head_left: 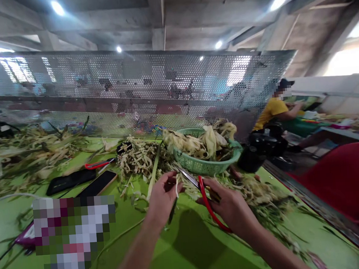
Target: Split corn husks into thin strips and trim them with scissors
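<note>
My right hand (232, 206) grips a pair of scissors (203, 196) with red handles, the blades pointing up and left toward my left hand (162, 199). Pinched in the fingers of my left hand is a thin pale strip of dried husk (177, 185), close to the scissor blades. A darker end hangs below that hand. Just beyond both hands stands a green plastic basket (196, 163), heaped with dried, pale yellow husks (191, 144). Cut husk scraps (138, 158) are piled left of the basket.
Two dark phones (98, 184) and a red-handled cutting tool (99, 164) lie on the green table (129, 261) at left. More husks (24, 157) spread behind them. Beyond is a perforated metal screen (127, 89). A red chair (345, 180) and a person in yellow (270, 112) are at right.
</note>
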{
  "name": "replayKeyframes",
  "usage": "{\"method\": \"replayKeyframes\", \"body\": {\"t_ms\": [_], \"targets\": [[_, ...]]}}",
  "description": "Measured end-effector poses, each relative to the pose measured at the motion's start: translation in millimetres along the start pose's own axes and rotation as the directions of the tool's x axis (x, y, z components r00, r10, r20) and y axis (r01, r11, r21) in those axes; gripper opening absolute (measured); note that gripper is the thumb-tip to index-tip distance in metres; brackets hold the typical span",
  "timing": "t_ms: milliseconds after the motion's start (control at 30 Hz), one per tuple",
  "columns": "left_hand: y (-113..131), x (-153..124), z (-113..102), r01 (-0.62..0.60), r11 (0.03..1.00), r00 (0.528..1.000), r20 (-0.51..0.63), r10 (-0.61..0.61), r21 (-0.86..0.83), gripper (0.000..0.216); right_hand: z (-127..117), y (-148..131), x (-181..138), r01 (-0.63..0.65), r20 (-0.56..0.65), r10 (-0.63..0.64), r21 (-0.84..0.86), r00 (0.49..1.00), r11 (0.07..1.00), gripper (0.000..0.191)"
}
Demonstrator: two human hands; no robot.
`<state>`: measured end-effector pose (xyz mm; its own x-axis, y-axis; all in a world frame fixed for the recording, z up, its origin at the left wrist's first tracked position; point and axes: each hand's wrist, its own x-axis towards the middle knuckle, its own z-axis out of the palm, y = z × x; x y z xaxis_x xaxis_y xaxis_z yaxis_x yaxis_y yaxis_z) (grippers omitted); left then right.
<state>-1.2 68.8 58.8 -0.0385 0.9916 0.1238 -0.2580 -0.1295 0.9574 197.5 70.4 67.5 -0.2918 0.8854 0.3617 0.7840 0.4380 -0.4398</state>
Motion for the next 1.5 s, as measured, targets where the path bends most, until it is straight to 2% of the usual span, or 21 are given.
{"method": "replayKeyframes", "body": {"t_ms": [133, 300, 400, 533, 600, 667, 800, 900, 967, 1033, 1100, 1200, 1300, 1367, 1400, 1467, 1500], "targets": [[1, 0, -1, 0.035, 0.992, 0.999, -0.022, -0.038, -0.125, 0.038, -1, 0, 2, -0.007, 0.000, 0.007, 0.045, 1.000, 0.999, 0.036], [7, -1, -2, 0.155, 0.929, 0.980, -0.064, -0.187, -0.336, 0.038, -3, 5, 9, -0.004, -0.043, 0.006, 0.038, 0.999, 0.999, 0.032], [7, 1, -6, 0.138, 0.909, 0.987, -0.022, -0.160, -0.394, 0.039, -1, 16, 12, 0.002, 0.021, -0.002, -0.039, 1.000, 0.999, 0.030], [3, 4, -12, 0.109, 0.897, 0.992, -0.006, -0.123, -0.429, 0.039, 7, 34, 12, 0.008, 0.106, 0.017, -0.232, 0.994, 0.973, 0.034], [3, 4, -14, 0.109, 0.896, 0.992, -0.009, -0.125, -0.431, 0.036, 9, 38, 11, 0.013, 0.133, 0.021, -0.250, 0.991, 0.968, 0.034], [4, 4, -14, 0.095, 0.904, 0.993, -0.021, -0.114, -0.418, 0.033, 8, 36, 11, 0.008, 0.133, 0.017, -0.189, 0.991, 0.982, 0.032], [7, 3, -12, 0.067, 0.953, 0.992, -0.079, -0.094, -0.296, 0.030, -1, 20, 15, -0.068, 0.080, 0.064, 0.057, 0.995, 0.996, 0.032], [6, 3, -10, -0.019, 0.987, 0.997, -0.074, 0.007, -0.160, 0.032, -6, 12, 16, -0.143, 0.133, 0.111, 0.257, 0.985, 0.956, 0.037], [5, 3, -9, -0.070, 0.991, 0.996, -0.057, 0.064, -0.110, 0.035, -4, 12, 16, -0.164, 0.174, 0.115, 0.305, 0.978, 0.938, 0.040], [3, 5, -10, -0.095, 0.991, 0.994, -0.064, 0.090, -0.090, 0.035, 1, 16, 14, -0.148, 0.193, 0.105, 0.227, 0.976, 0.963, 0.038], [1, 6, -11, -0.124, 0.991, 0.989, -0.086, 0.119, -0.055, 0.031, 7, 20, 10, -0.109, 0.235, 0.090, 0.072, 0.968, 0.991, 0.035], [-1, 7, -12, -0.196, 0.977, 0.973, -0.106, 0.205, 0.087, 0.026, 8, 20, 6, -0.055, 0.313, 0.096, -0.139, 0.945, 0.989, 0.043], [-5, 6, -11, -0.267, 0.934, 0.945, -0.127, 0.302, 0.238, 0.017, -2, 11, 6, -0.028, 0.270, 0.090, -0.227, 0.959, 0.973, 0.038], [-6, 4, -10, -0.326, 0.885, 0.917, -0.116, 0.381, 0.332, 0.012, -13, 0, 11, -0.026, 0.185, 0.053, -0.143, 0.981, 0.989, 0.030], [-6, 3, -9, -0.360, 0.852, 0.901, -0.097, 0.424, 0.381, 0.011, -17, -6, 15, -0.016, 0.145, 0.021, -0.038, 0.989, 0.999, 0.029], [-6, -1, -7, -0.415, 0.776, 0.864, -0.060, 0.499, 0.474, 0.011, -22, -19, 22, -0.025, 0.132, -0.004, 0.216, 0.991, 0.976, 0.031], [-5, -3, -5, -0.433, 0.742, 0.850, -0.043, 0.526, 0.512, 0.012, -21, -25, 25, -0.051, 0.168, -0.003, 0.314, 0.986, 0.948, 0.033]]}}
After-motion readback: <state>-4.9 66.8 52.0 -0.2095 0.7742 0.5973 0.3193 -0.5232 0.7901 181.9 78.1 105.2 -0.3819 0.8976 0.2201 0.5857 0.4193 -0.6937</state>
